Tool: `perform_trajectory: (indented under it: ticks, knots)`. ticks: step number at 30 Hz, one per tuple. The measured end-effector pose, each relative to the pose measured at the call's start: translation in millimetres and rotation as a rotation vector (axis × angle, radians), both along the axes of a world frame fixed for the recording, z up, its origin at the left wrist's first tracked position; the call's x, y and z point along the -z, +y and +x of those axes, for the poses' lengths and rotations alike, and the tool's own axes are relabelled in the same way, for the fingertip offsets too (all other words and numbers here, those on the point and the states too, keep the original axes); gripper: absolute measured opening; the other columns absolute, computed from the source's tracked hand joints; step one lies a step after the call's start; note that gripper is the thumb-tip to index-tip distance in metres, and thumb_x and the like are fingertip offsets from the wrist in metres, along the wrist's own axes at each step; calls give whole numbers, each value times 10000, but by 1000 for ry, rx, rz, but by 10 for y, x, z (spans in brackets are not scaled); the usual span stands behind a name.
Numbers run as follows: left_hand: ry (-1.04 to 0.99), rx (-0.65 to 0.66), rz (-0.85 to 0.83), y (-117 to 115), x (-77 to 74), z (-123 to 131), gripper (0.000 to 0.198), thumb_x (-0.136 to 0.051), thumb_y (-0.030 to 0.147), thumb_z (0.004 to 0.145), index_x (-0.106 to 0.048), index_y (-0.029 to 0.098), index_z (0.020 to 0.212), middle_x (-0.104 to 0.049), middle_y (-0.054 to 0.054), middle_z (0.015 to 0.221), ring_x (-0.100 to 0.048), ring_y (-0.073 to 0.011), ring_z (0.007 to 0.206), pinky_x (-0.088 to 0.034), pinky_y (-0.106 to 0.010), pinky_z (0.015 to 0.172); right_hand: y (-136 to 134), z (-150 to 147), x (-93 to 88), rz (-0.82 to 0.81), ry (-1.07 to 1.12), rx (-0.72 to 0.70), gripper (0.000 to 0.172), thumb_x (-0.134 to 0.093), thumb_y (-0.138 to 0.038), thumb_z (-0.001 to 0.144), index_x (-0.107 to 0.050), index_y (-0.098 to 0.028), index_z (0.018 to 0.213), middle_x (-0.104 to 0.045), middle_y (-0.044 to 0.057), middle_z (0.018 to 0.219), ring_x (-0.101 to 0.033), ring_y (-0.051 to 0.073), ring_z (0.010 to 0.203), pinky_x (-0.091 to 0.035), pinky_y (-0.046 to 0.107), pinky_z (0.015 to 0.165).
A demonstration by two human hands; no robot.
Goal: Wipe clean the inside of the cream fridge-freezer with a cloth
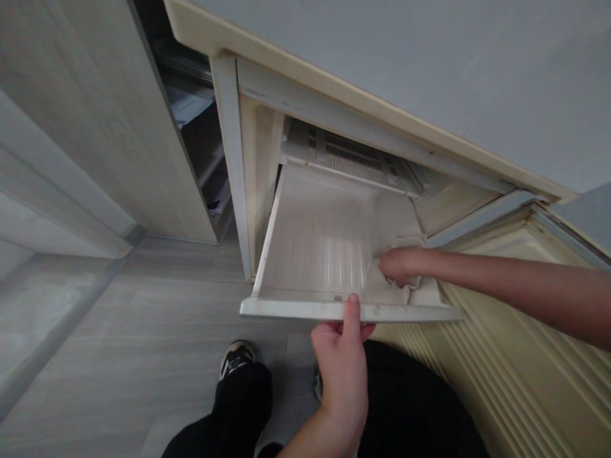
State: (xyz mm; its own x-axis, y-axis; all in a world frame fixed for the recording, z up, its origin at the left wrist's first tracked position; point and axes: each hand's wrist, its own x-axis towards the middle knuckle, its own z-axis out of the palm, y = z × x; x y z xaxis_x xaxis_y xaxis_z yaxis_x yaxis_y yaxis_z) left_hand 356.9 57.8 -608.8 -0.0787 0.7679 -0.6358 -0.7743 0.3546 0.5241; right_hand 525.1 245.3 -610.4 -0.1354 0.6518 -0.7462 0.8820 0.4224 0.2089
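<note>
A white plastic refrigerator drawer [305,235] is pulled partway out of the fridge compartment. My left hand [344,356] grips its front edge near the middle, thumb on top and fingers curled beneath. Inside the drawer, toward the right, my right hand [401,264] is closed on a pale cloth [405,292]. The cloth is bunched under the fingers and rests on the drawer's floor. Part of it is hidden by the hand. Ribs run along the drawer's bottom just left of the cloth.
The open fridge door [525,331], cream with ribbed lining, stands at the right. Behind the drawer is a vented panel [353,156]. On the left, a wooden cabinet [119,127] with papers on its shelves adjoins the fridge. My shoe [237,357] is on the grey floor [157,331].
</note>
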Motion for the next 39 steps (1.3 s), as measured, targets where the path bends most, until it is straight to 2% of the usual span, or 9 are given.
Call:
perform_trajectory:
  ticks: [5,9,15,19,23,28,31,34,39]
  knots:
    - [-42,-9,36,-18,-34,7,517,-821,578,806,-810,75,928,-811,-149,912,-777,-219,842,-666,-302,780,-354,-95,-73,-458,-29,99,134,-792,-113,692,-691,-138,608,-548,-13,588,-510,143,631,-409,280,684]
    - [-41,-14,36,-23,-46,1,551,-843,591,773,-807,64,931,-805,-153,891,-772,-219,827,-667,-297,758,-378,-296,-109,-557,249,275,140,-701,-240,835,-741,-106,836,-611,19,745,-512,134,669,-397,263,640]
    - [-6,-39,49,16,-65,-9,597,-841,597,775,-790,49,1008,-799,-160,919,-781,-262,890,-677,-331,763,-426,-1166,30,-782,891,551,274,-660,-309,895,-687,-148,1115,-691,21,934,-592,108,744,-465,207,671]
    - [31,-39,23,20,-64,-10,624,-846,612,761,-791,41,1005,-801,-177,966,-782,-276,910,-678,-341,777,-395,-1596,-32,-865,973,588,163,-608,-239,917,-718,-146,995,-654,-22,756,-555,76,642,-458,187,660]
    - [20,-16,24,14,-66,-16,626,-852,636,737,-801,48,945,-802,-167,899,-780,-263,850,-676,-350,776,-271,-1188,-135,-719,681,336,131,-676,-228,834,-762,-128,837,-609,-38,658,-532,88,630,-427,196,619]
    - [-38,-11,44,6,-63,-1,579,-843,622,752,-799,63,899,-805,-165,893,-780,-253,843,-672,-347,785,-189,-98,-209,-642,115,410,183,-675,-212,729,-789,-90,804,-564,-24,599,-495,114,572,-383,236,567]
    - [-39,-9,49,1,-66,7,590,-832,629,760,-799,63,921,-807,-169,915,-781,-258,851,-671,-352,783,-210,95,-193,-594,103,335,208,-654,-180,694,-806,-94,807,-574,-23,607,-482,113,588,-374,239,592]
    - [-32,-2,59,0,-74,8,611,-816,638,776,-797,56,961,-805,-175,943,-781,-265,886,-669,-351,796,-220,-288,-83,-624,325,270,194,-657,-180,718,-809,-107,813,-590,-29,624,-498,107,627,-399,226,634]
    - [-50,-14,46,2,-50,18,654,-835,642,760,-777,47,1026,-796,-171,958,-771,-268,910,-670,-359,804,-249,-1487,118,-658,723,300,166,-640,-121,747,-779,-125,838,-653,-33,685,-542,90,627,-404,189,590]
